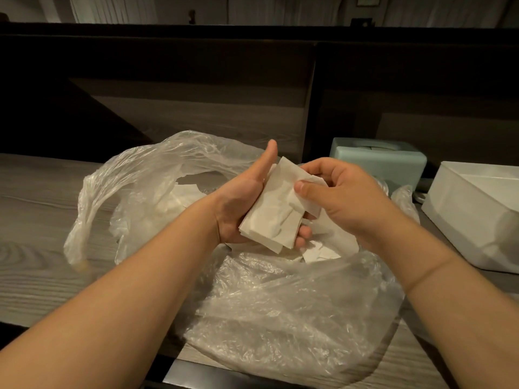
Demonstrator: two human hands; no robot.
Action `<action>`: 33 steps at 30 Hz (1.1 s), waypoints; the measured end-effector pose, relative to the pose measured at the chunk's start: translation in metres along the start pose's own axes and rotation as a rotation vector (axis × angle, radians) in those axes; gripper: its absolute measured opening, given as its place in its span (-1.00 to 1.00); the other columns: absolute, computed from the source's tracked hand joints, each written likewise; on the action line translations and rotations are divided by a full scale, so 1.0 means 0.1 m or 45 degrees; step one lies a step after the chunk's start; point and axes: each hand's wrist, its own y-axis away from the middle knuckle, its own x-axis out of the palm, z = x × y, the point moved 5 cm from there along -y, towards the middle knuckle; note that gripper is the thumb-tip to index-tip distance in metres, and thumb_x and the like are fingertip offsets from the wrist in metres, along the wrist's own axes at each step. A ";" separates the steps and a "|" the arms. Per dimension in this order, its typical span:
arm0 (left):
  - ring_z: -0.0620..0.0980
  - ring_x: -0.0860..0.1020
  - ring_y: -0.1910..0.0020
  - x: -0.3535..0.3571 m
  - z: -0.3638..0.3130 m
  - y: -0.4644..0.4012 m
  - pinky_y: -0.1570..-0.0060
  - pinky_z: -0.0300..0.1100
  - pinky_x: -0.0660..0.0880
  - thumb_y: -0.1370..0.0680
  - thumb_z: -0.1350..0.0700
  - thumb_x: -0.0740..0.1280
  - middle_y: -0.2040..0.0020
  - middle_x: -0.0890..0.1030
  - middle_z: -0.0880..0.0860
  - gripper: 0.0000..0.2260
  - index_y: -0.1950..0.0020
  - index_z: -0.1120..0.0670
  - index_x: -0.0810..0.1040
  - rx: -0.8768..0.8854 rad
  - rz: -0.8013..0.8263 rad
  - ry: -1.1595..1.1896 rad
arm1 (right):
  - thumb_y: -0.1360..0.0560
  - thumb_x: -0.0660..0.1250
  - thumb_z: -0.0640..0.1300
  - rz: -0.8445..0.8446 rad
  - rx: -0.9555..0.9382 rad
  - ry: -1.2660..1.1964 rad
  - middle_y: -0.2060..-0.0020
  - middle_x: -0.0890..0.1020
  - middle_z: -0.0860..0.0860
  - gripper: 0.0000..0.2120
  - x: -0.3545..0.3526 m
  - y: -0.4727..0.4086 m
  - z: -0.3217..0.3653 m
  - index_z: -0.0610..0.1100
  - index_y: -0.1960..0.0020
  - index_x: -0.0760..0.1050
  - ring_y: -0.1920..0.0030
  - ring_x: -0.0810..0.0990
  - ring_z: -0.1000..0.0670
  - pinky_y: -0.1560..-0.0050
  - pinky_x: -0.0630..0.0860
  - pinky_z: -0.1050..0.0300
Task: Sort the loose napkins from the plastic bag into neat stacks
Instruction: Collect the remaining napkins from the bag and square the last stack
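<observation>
Two bare forearms are seen reaching in from the lower corners, no sleeves, watch, bracelet or ring being worn on them, and the left hand and right hand are left ungloved, with short, unpainted nails.

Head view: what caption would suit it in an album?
Left hand cradles a napkin stack; right hand pinches its top napkin.

We see a grey wood-grain counter filling the lower left of the frame. Behind it, across the middle, rises a dark wooden partition, its panels deep in shadow. Along the top edge hang pale curtains against a light wall. The light is dim and warm, casting soft shadows.
</observation>
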 end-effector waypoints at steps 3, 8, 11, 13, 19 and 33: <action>0.20 0.59 0.04 0.03 -0.01 0.03 -0.06 0.10 0.61 -0.43 -0.51 0.22 -0.07 0.64 0.23 -0.22 -0.24 0.12 0.67 0.013 0.063 0.008 | -0.59 0.40 -0.16 -0.051 0.023 -0.048 0.13 0.71 0.04 -0.90 -0.02 0.00 0.00 -0.03 -0.10 0.61 0.30 0.68 0.17 0.38 0.51 0.36; 0.14 0.55 0.13 -0.01 -0.01 0.05 0.00 0.04 0.54 -0.53 -0.13 0.42 0.00 0.58 0.20 -0.55 -0.24 0.19 0.64 -0.002 -0.031 0.105 | -0.60 0.35 0.11 -0.144 0.070 0.017 0.10 0.72 0.05 -0.78 -0.11 -0.03 0.01 -0.02 -0.02 0.65 0.12 0.70 0.09 0.17 0.58 0.21; 0.11 0.53 0.16 -0.08 -0.05 0.04 0.00 0.00 0.48 -0.54 -0.05 0.38 0.02 0.58 0.21 -0.54 -0.30 0.24 0.55 0.037 -0.186 0.270 | -0.61 0.13 0.30 -0.138 0.150 -0.150 0.14 0.75 -0.01 -0.41 -0.19 -0.06 0.02 -0.15 0.11 0.68 0.03 0.70 -0.04 -0.07 0.53 0.00; 0.12 0.55 0.16 -0.13 -0.08 0.03 0.00 0.01 0.49 -0.53 -0.04 0.38 0.02 0.59 0.20 -0.49 -0.36 0.26 0.49 0.086 -0.251 0.345 | -0.64 0.06 0.30 -0.149 0.177 -0.117 0.12 0.75 -0.01 -0.35 -0.26 -0.08 0.01 -0.18 0.13 0.68 0.01 0.69 -0.03 -0.10 0.50 -0.03; 0.09 0.58 0.06 -0.23 -0.09 0.02 -0.02 -0.01 0.53 -0.52 -0.11 0.39 -0.11 0.64 0.20 -0.47 -0.37 0.21 0.52 0.079 -0.313 0.605 | -0.60 0.30 0.14 -0.069 0.295 0.849 0.28 0.60 -0.04 -0.61 -0.32 -0.08 -0.06 -0.17 0.18 0.57 0.24 0.55 -0.03 0.20 0.49 0.07; 0.06 0.60 0.13 -0.20 -0.07 0.00 0.01 -0.06 0.56 -0.50 -0.02 0.46 -0.13 0.65 0.16 -0.46 -0.41 0.19 0.51 0.068 -0.306 0.505 | -0.43 0.55 -0.03 0.372 0.330 1.090 -0.11 0.52 0.16 -0.55 -0.16 0.04 0.01 0.06 -0.28 0.52 -0.10 0.55 0.03 0.04 0.52 0.17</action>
